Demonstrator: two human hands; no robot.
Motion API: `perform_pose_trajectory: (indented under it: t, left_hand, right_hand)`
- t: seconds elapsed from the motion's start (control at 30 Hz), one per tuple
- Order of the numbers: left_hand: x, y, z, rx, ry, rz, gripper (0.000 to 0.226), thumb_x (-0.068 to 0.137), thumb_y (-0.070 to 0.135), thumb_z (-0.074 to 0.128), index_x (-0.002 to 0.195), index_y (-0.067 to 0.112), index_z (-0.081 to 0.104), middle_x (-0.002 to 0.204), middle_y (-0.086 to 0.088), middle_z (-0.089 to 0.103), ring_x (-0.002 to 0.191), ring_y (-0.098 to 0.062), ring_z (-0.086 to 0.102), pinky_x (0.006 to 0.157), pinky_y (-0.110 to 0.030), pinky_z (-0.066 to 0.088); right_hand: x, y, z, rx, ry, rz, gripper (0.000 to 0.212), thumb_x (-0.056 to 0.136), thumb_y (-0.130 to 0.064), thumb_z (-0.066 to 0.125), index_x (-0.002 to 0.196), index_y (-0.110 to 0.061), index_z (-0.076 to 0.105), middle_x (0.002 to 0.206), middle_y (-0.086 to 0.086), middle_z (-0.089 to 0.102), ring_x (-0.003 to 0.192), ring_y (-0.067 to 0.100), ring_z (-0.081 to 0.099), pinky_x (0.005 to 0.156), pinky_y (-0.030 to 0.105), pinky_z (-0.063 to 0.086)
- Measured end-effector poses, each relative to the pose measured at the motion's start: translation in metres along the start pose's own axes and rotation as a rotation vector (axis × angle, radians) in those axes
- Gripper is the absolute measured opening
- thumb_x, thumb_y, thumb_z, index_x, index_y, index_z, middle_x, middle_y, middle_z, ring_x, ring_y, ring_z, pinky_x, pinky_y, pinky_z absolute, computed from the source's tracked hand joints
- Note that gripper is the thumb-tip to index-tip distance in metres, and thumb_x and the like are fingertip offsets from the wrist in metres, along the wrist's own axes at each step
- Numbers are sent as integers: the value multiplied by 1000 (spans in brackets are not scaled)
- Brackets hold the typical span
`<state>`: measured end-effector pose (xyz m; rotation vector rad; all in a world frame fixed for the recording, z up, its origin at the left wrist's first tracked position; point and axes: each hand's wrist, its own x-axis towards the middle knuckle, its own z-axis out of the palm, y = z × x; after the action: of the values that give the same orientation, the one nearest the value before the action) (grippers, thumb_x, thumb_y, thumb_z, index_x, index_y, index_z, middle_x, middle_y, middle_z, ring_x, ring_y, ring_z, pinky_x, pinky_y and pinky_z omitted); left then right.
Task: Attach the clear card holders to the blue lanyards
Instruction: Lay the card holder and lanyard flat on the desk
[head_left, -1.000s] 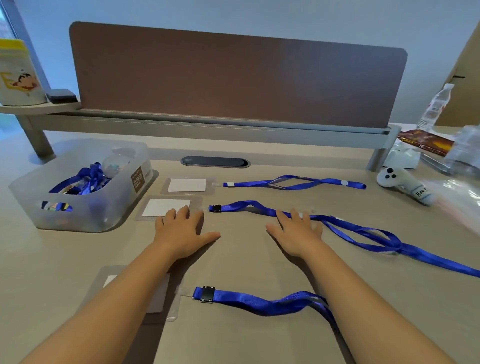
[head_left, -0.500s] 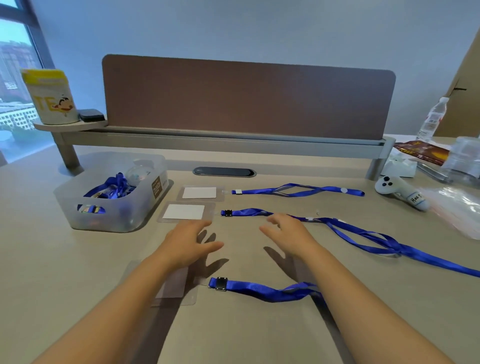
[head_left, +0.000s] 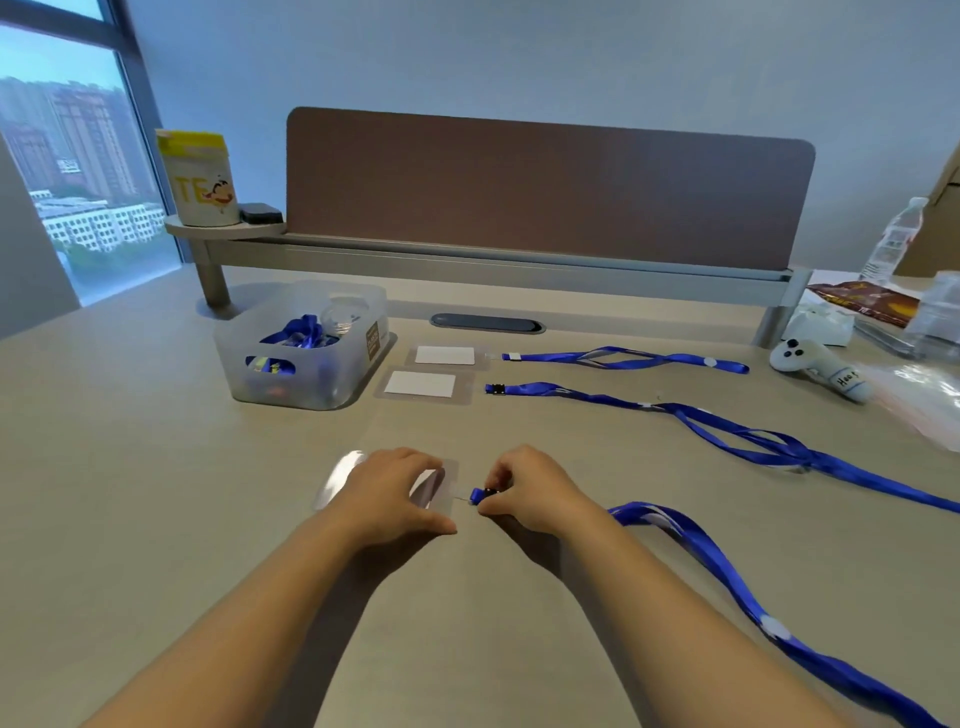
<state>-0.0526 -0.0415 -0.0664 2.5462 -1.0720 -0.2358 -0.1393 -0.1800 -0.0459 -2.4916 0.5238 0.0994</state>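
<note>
Both your hands have moved back to the nearest set. Your right hand (head_left: 524, 488) pinches the black clip (head_left: 488, 493) of the blue lanyard (head_left: 727, 566). Your left hand (head_left: 389, 493) lies palm down, fingers spread, on the clear card holder (head_left: 340, 478) flat on the desk (head_left: 130, 467).

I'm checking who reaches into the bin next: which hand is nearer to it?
Left. The left hand lies on a card holder, nearer the bin's side. The right hand pinches a lanyard clip farther right.
</note>
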Motion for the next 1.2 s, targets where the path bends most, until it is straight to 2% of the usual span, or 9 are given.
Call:
perform_pose_trajectory:
  t: [0.03, 0.13, 0.3, 0.43, 0.5, 0.63, 0.8, 0.97, 1.2]
  left_hand:
    - [0, 0, 0, -4, 10, 3, 73, 65, 48, 70, 127, 24, 41, 139, 0, 44, 126, -19, 38, 107, -36, 32]
    - [0, 1, 1, -7, 35, 24, 70, 66, 47, 70, 126, 23, 42, 138, 0, 46, 125, -18, 40, 106, -35, 32]
    - [-1, 6, 0, -26, 60, 54, 70, 68, 46, 68, 128, 24, 40, 137, 1, 46, 124, -18, 41, 106, -35, 34]
    - [1, 17, -3, -46, 151, 82, 32, 82, 30, 58, 112, 20, 57, 122, -3, 59, 108, -18, 51, 94, -30, 42]
    - [1, 25, -7, -53, 169, 93, 24, 85, 25, 54, 107, 17, 60, 116, -5, 62, 103, -19, 53, 89, -28, 43]
    - [1, 36, -15, -45, 205, 115, 25, 88, 22, 48, 109, 14, 59, 117, -8, 62, 105, -22, 54, 94, -34, 47]
    - [0, 44, -17, -56, 243, 116, 24, 89, 23, 47, 109, 13, 55, 119, -8, 60, 106, -21, 54, 93, -30, 45]
    - [2, 49, -20, -39, 286, 146, 25, 87, 19, 51, 111, 13, 54, 124, -8, 57, 110, -22, 53, 94, -29, 44]
    - [4, 57, -26, -163, 441, 156, 24, 88, 10, 49, 111, 9, 54, 114, -14, 64, 102, -26, 59, 88, -29, 47]
  right_hand:
    - [1, -1, 1, 14, -4, 12, 7, 81, -18, 65, 86, -14, 63, 109, 10, 65, 91, 20, 56, 89, 36, 51]
    - [5, -2, -1, 103, -6, 27, 29, 82, -9, 62, 66, -24, 44, 97, 9, 58, 86, 18, 51, 79, 31, 47]
    - [8, -1, -10, 365, -27, 52, 14, 86, -4, 57, 86, -17, 52, 107, 17, 61, 89, 21, 60, 72, 23, 50]
    - [5, 0, -19, 440, 5, 62, 32, 87, 0, 53, 118, -5, 55, 115, 15, 58, 90, 16, 56, 75, 21, 47]
    - [4, 1, -22, 447, 28, 70, 30, 89, -2, 51, 118, -2, 56, 108, 14, 59, 83, 13, 54, 72, 19, 45]
    - [1, 6, -27, 466, 42, 122, 28, 92, -16, 50, 107, 4, 62, 71, 0, 57, 61, 6, 46, 57, 16, 36]
    - [-6, 7, -34, 636, -9, 139, 17, 92, -14, 49, 81, -12, 61, 73, -3, 62, 61, 8, 48, 56, 19, 37]
    - [-6, 3, -36, 756, -23, 64, 19, 92, -8, 48, 102, 0, 62, 78, 2, 63, 68, 10, 54, 66, 21, 45]
    - [-8, -3, -42, 698, 52, -19, 23, 91, -9, 49, 107, -1, 64, 72, -1, 56, 64, 8, 47, 59, 16, 39]
